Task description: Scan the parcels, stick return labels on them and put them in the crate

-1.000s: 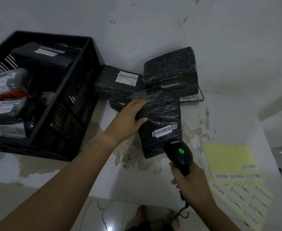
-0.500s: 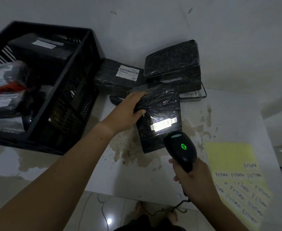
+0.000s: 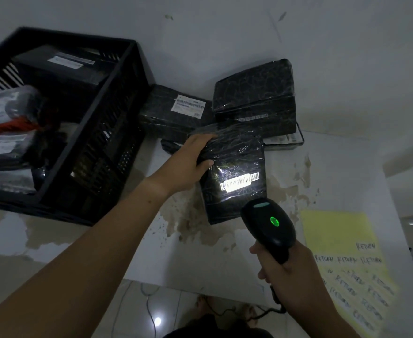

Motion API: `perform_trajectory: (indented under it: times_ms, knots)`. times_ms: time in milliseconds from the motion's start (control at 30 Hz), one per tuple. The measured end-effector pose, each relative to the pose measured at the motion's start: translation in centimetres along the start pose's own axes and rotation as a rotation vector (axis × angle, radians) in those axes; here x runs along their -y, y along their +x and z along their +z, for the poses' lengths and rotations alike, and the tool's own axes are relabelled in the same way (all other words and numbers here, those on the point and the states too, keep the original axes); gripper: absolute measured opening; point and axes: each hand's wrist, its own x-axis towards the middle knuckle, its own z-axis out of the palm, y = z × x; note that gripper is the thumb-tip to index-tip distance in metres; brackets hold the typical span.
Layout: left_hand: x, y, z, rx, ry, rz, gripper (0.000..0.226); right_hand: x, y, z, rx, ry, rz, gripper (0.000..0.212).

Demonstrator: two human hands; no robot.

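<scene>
Risks first:
- Glare. The parcel (image 3: 234,172) at frame centre is wrapped in shiny film, and the scanner's light washes out the barcode label (image 3: 239,182). A bad angle probably means a misread or no read. The green lamp on the scanner (image 3: 268,223) is lit, but I can't tell whether that means the read is confirmed.
- Slip. You hold the parcel by its upper left corner only. The lower end looks to rest on the surface (image 3: 200,259), so slick film could let it twist out when you lift.
- Cable. The scanner lead hangs off the surface edge at frame bottom, near your feet. It could snag if you swing right for the labels.
- Mix-up. The unscanned parcels (image 3: 254,93) stacked against the wall touch this one's top edge. Set it down there and you lose track of it.
- Order. No return label shows on this parcel's face. The yellow label sheet (image 3: 341,240) lies at lower right, well apart from the crate (image 3: 117,123) at upper left, so it's easy to skip the label and crate it.

Grips:
- The left grip (image 3: 188,164) is closed on the parcel's corner, with fingers over the top edge and thumb on the face.
- The right grip (image 3: 290,284) is wrapped tight round the scanner handle, with the head aimed at the barcode, near it but not touching.
</scene>
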Motion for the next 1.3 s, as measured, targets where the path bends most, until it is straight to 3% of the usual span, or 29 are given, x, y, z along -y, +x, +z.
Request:
perform_trajectory:
  times_ms: [267, 1000, 1300]
  knots:
    - [-0.3, 0.0, -0.1, 0.004, -0.016, -0.020, 0.060, 0.5, -0.8, -0.1, 0.032, 0.041, 0.038, 0.006]
    - [-0.9, 0.2, -0.9, 0.074, 0.011, -0.079, 0.060, 0.6, -2.2, -0.5, 0.029, -0.039, -0.001, 0.014]
    - [-1.8, 0.5, -1.4, 0.113, -0.163, -0.185, 0.050, 0.7, -0.9, 0.2, 0.027, -0.015, 0.021, 0.004]
